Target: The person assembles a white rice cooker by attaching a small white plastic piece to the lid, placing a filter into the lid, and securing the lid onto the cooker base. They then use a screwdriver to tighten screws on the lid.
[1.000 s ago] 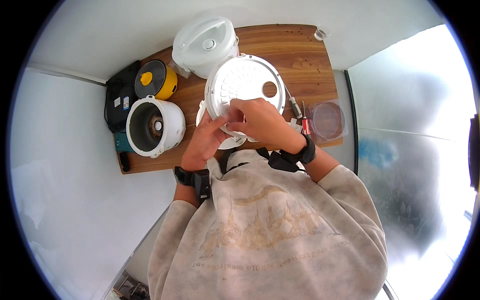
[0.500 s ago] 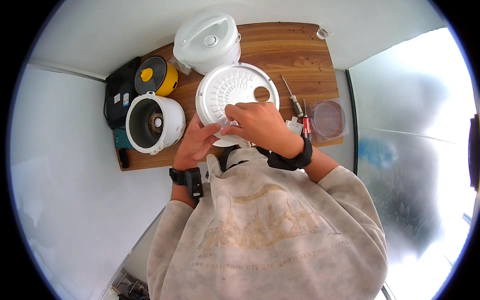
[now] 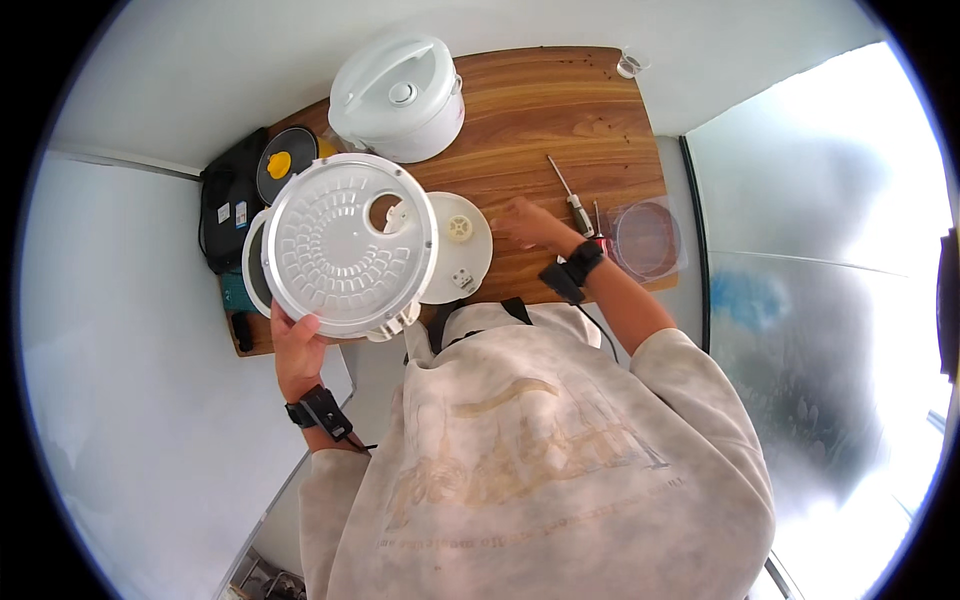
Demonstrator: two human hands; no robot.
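Two bare hands work apart above a wooden worktop (image 3: 540,90); the landmark is a shallow white disc (image 3: 474,256) at its near edge. The left hand (image 3: 297,348) grips the near rim of a round white lid panel (image 3: 335,240), ribbed, with one round hole, raised left of the disc and overlapping it in view. The right hand (image 3: 535,224) reaches in just right of the disc, fingers bent; whether it pinches anything small, I cannot tell.

The work looks partway through: panel and disc are separate, and the panel is on no pot. Joining or refitting them appears left; which pieces remain is unclear.

The disc carries a cream wheel-shaped piece (image 3: 460,228) and a small white fitting (image 3: 462,279). Beyond it stands a white cooker (image 3: 395,105), lid on, contents hidden. Left of it, behind the panel, an uncovered white pot (image 3: 254,262) shows only a sliver; farther left and back, a yellow pot (image 3: 326,148) wears a dark lid (image 3: 298,150). Right of it, past two screwdrivers (image 3: 579,213), lies a clear shallow container (image 3: 646,240), contents indistinct.
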